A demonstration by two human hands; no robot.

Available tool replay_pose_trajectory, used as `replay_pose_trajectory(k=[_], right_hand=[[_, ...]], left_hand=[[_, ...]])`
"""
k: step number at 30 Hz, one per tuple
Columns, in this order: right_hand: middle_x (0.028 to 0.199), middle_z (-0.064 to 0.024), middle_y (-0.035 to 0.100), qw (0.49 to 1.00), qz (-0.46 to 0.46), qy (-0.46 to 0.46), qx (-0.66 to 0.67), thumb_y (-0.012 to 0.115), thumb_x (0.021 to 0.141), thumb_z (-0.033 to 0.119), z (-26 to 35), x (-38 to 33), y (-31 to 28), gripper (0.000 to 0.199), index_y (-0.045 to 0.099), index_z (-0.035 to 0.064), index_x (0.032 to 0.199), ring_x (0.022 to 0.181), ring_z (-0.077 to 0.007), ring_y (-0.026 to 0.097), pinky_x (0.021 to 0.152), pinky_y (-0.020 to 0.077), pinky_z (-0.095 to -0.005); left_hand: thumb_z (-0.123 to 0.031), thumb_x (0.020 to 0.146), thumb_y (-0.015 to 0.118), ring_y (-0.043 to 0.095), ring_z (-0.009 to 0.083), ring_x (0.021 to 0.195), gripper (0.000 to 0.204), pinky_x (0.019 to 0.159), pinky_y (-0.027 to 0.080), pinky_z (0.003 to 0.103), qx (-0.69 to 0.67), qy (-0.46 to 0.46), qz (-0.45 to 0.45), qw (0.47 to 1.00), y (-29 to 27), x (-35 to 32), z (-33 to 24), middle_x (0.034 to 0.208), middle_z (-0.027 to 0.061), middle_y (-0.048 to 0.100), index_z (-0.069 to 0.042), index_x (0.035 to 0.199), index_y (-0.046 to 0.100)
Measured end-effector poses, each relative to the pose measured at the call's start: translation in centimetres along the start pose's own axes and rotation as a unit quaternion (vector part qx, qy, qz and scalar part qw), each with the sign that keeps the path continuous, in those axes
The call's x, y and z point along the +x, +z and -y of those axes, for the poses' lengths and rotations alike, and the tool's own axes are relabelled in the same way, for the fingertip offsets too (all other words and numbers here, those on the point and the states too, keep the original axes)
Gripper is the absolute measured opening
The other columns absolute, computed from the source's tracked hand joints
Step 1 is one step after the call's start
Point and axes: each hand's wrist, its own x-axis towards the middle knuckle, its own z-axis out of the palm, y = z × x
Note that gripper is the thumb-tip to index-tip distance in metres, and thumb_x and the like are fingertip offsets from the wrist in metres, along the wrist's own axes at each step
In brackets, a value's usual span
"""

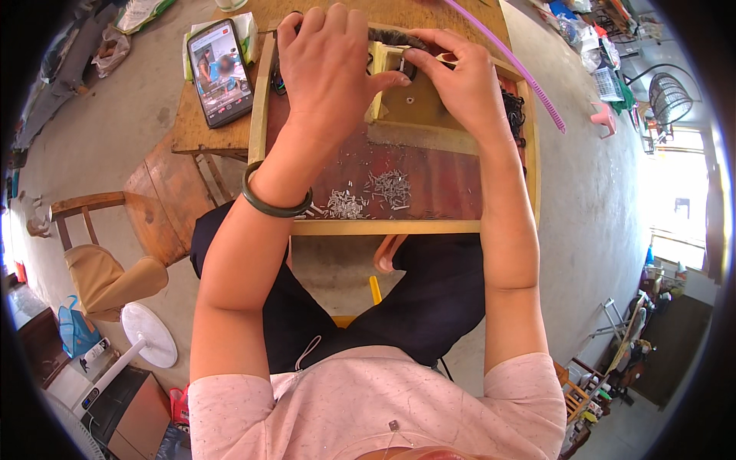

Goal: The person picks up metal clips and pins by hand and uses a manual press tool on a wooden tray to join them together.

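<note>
A shallow wooden tray [383,228] with a reddish base spans my lap and the table edge. My left hand [330,57] is over its far left part, fingers curled forward and thumb stretched to the right; what its fingers hold is hidden. My right hand [464,80] is closed, with thumb and index finger around a dark, cord-like bundle [395,37] that runs between both hands. Below them lies a raised wooden-sided compartment [422,136]. Small silvery metal pieces [391,188] and whitish pieces [345,205] are heaped in the near part of the tray.
A phone [220,73] leans at the left on the wooden table [195,130]. Black cords [512,115] lie in the tray's right side. A purple coiled tube [529,77] arches past the right. A wooden chair [161,199] stands left, a white fan [149,335] lower left.
</note>
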Motion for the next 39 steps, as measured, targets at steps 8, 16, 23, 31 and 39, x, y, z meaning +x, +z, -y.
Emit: replay_pose_trajectory(k=[8, 16, 23, 31, 39], right_hand=[[0.105, -0.0108, 0.071, 0.997, -0.029, -0.020, -0.069, 0.074, 0.091, 0.024, 0.7, -0.3, 0.5, 0.027, 0.074, 0.0071, 0.111, 0.103, -0.0317, 0.068, 0.086, 0.0524, -0.0431], [0.103, -0.0105, 0.069, 0.984, -0.076, -0.081, -0.143, 0.072, 0.091, 0.020, 0.8, -0.7, 1.4, 0.021, 0.072, 0.0054, 0.106, 0.101, -0.0329, 0.064, 0.087, 0.0504, -0.0466], [0.102, -0.0108, 0.068, 0.981, -0.093, -0.090, -0.143, 0.071, 0.091, 0.018, 0.7, -0.8, 1.8, 0.022, 0.072, 0.0052, 0.109, 0.103, -0.0332, 0.062, 0.088, 0.0503, -0.0449], [0.101, -0.0124, 0.074, 0.962, -0.203, -0.162, -0.080, 0.069, 0.094, 0.016, 2.1, -1.6, 0.4, 0.021, 0.074, 0.0095, 0.113, 0.090, -0.0335, 0.070, 0.078, 0.0553, -0.0410], [0.078, -0.0161, 0.073, 0.992, -0.063, -0.034, -0.104, 0.065, 0.096, 0.019, 1.1, -2.8, 0.6, 0.016, 0.074, 0.0134, 0.108, 0.076, -0.0362, 0.072, 0.068, 0.0551, -0.0454]], left_hand=[[-0.055, 0.058, 0.088, 0.059, 0.0273, 0.087, 0.059, 0.089, 0.041, 0.043, 0.006, 0.002, 0.001, 1.000, 0.0, 0.2, 0.0, 0.084, 0.0041, 0.059, -0.010, 0.086, 0.061], [-0.053, 0.054, 0.092, 0.060, 0.0259, 0.086, 0.063, 0.091, 0.041, 0.042, -0.001, -0.018, 0.009, 1.000, 0.2, 0.3, 0.3, 0.080, 0.0035, 0.057, -0.010, 0.086, 0.058], [-0.053, 0.056, 0.091, 0.055, 0.0248, 0.089, 0.062, 0.097, 0.038, 0.044, 0.003, -0.019, 0.005, 1.000, 0.3, -0.4, -0.1, 0.084, 0.0031, 0.053, -0.011, 0.086, 0.056], [-0.052, 0.064, 0.090, 0.037, 0.0363, 0.146, 0.103, 0.118, 0.029, 0.053, 0.009, -0.005, -0.021, 1.000, -0.8, -0.5, -1.9, 0.152, 0.0133, 0.045, -0.009, 0.147, 0.048], [-0.047, 0.067, 0.092, 0.035, 0.0399, 0.147, 0.098, 0.116, 0.032, 0.055, -0.023, -0.038, 0.011, 0.999, 0.2, -1.2, -1.1, 0.152, 0.0165, 0.044, -0.007, 0.146, 0.050]])
